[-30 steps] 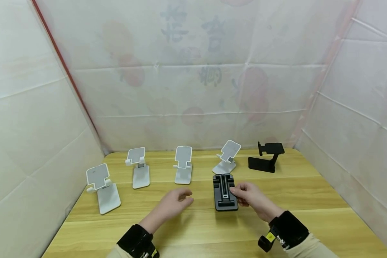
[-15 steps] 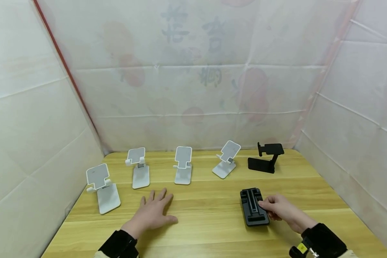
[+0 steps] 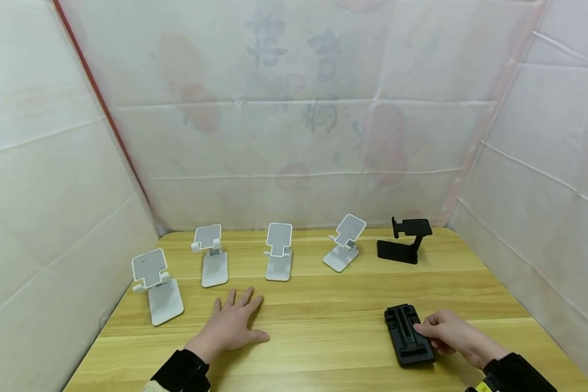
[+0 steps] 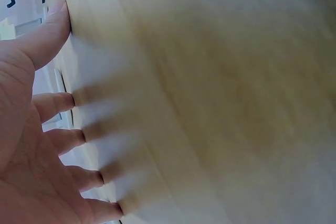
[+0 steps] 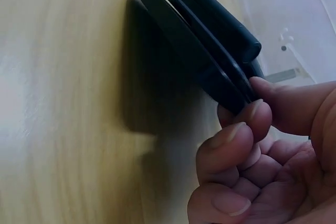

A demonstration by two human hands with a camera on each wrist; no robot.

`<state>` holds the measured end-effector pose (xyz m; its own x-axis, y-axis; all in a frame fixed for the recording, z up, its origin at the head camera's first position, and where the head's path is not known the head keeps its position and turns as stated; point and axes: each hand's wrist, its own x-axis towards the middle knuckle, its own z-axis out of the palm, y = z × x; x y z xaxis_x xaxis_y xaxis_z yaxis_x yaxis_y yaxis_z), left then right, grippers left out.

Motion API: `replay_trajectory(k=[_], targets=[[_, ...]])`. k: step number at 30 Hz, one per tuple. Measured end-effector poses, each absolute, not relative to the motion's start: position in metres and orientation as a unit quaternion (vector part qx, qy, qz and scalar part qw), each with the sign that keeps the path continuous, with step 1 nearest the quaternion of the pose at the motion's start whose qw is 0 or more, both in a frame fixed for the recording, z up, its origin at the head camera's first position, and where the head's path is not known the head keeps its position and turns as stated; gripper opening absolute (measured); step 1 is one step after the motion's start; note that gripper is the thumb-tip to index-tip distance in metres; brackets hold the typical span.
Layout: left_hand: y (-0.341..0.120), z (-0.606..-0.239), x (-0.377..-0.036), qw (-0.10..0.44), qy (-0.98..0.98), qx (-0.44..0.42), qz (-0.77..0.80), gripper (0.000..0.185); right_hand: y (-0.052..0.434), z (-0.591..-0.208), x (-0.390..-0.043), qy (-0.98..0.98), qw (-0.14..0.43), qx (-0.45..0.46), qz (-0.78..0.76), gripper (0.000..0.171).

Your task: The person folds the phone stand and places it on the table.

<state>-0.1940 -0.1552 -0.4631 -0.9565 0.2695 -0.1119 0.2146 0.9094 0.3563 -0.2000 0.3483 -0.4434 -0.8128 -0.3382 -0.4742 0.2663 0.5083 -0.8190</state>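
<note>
Head view, item list. Folded black stand (image 3: 408, 335): lies flat on the wooden surface (image 3: 323, 326) at the near right, its grooved face up. Right hand (image 3: 451, 333): fingers curled at the stand's right edge, thumb and forefinger pinching it, a grip that suits sliding or steadying a flat piece rather than lifting it. Left hand (image 3: 232, 324): flat on the surface at near centre-left, fingers spread and straight, holding nothing, well apart from the stand; it reads as a resting or bracing hand.

Far row, left to right: four white stands (image 3: 278, 251), each unfolded with its plate raised; one open black stand (image 3: 405, 239) at the far right end.

Right wrist view: folded black stand (image 5: 202, 45) seen edge-on as stacked dark plates, with fingertips (image 5: 247, 121) closed on its near edge.

Left wrist view: left hand (image 4: 31, 145) pressed to blurred wood.

Obscured: the hinge detail of the folded stand is too dark to read; the printing on the backdrop sheet (image 3: 294, 109) is faint; both sleeves are cut off by the frame.
</note>
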Motion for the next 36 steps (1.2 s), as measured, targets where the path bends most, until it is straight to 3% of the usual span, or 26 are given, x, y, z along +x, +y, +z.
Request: replay_trajectory(k=[11,36], targets=[[-0.156,-0.464,-0.195,0.084,0.975,0.127,0.162,0.094,0.365,-0.445,-0.191,0.839,0.311,-0.03,-0.445,0.038],[-0.155,-0.463,-0.197,0.085,0.976,0.131,0.15,0.095,0.361,-0.44,-0.191,0.876,0.325,-0.073,-0.348,0.031]])
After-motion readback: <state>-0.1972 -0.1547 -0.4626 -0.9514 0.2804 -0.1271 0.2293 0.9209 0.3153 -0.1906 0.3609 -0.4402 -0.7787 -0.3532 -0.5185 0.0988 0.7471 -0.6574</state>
